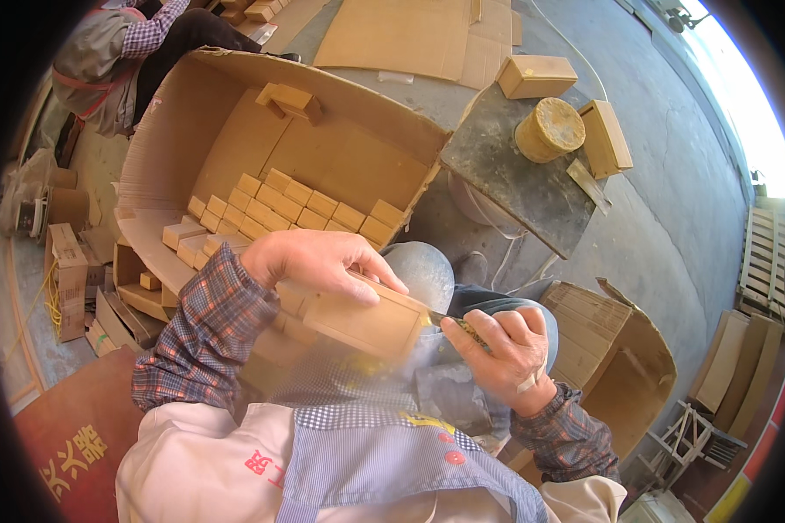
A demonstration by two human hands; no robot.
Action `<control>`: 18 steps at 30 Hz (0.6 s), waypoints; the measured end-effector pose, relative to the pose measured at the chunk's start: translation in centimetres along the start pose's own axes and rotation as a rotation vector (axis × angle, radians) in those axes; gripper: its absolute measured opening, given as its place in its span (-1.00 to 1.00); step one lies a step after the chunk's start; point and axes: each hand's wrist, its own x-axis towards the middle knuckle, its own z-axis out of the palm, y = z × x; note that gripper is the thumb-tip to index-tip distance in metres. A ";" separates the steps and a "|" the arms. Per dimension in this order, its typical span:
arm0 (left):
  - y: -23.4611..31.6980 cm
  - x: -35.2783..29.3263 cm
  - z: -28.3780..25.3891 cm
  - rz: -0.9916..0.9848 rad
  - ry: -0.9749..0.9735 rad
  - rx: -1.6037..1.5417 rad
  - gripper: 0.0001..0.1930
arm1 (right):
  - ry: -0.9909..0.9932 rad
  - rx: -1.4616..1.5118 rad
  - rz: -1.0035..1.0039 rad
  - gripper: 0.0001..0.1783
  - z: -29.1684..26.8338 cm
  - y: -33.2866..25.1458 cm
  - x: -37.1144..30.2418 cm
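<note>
My left hand [323,260] grips the upper edge of a pale wooden box [362,327] above my lap, fingers over the rim. Its lower part blurs near the camera. My right hand [501,356] is closed round a putty knife [446,319], mostly hidden in the fist. The dark blade meets the box's right end, where a dab of yellow paste shows. On a dark board [506,166] to the right stands a can crusted with yellow paste [550,131]. Two wooden boxes, one at the back [537,77] and another at the side [605,139], flank the can.
A big open carton [340,144] holds rows of small wooden boxes [275,205]. Another open carton [615,340] stands by my right knee. At the upper left a person [105,65] sits close to the big carton. Flattened cardboard [397,39] lies on the floor.
</note>
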 end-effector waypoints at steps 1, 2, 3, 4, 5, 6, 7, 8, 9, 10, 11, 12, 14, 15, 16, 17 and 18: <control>0.0 0.0 0.0 -0.002 0.008 0.025 -0.51 | -0.007 0.010 -0.010 -0.48 0.0 -0.2 0.0; 0.0 0.0 0.0 -0.004 0.017 0.049 -0.51 | -0.012 0.025 -0.016 -0.47 0.1 -0.3 0.1; 0.0 0.0 0.0 -0.008 0.016 0.045 -0.51 | -0.020 0.022 -0.036 -0.47 0.1 -0.4 0.2; 0.0 -0.1 -0.1 -0.013 0.016 0.042 -0.51 | -0.028 0.024 -0.051 -0.47 0.2 -0.4 0.3; 0.0 -0.1 0.0 -0.018 0.015 0.039 -0.51 | -0.056 0.036 -0.046 -0.47 0.2 -0.3 0.4; 0.0 -0.1 0.0 -0.021 0.018 0.036 -0.51 | -0.055 0.019 -0.068 -0.47 0.2 -0.1 0.5; 0.0 -0.1 0.0 -0.025 0.021 0.034 -0.51 | -0.074 0.012 -0.070 -0.47 0.2 0.2 0.5; 0.0 -0.1 0.0 -0.029 0.023 0.033 -0.51 | -0.099 0.014 -0.082 -0.48 0.1 0.5 0.5; 0.0 -0.1 0.1 -0.020 0.017 0.016 -0.51 | -0.115 -0.015 -0.051 -0.48 0.0 0.8 0.5; 0.1 -0.1 0.1 -0.009 0.015 0.000 -0.51 | -0.136 -0.037 -0.036 -0.48 0.0 1.1 0.5; 0.1 -0.1 0.1 -0.009 0.011 -0.015 -0.51 | -0.149 -0.060 -0.011 -0.48 -0.1 1.2 0.4; 0.1 0.0 0.0 -0.002 0.012 -0.001 -0.51 | -0.118 -0.066 -0.019 -0.47 -0.1 1.3 0.3; 0.2 -0.1 0.1 -0.015 0.013 0.009 -0.51 | -0.025 -0.056 -0.014 -0.46 -0.2 1.2 0.1; 0.2 0.0 0.1 -0.022 0.010 0.019 -0.51 | 0.007 -0.016 -0.019 -0.48 -0.2 1.0 0.1; 0.2 0.0 -0.1 -0.027 0.010 0.036 -0.51 | -0.016 -0.014 -0.035 -0.49 -0.2 0.8 0.0; 0.2 0.0 -0.1 -0.033 0.011 0.051 -0.51 | -0.014 0.004 -0.044 -0.50 -0.3 0.6 0.0; 0.1 0.0 -0.2 -0.030 0.013 0.051 -0.51 | -0.026 0.025 -0.064 -0.51 -0.3 0.5 0.0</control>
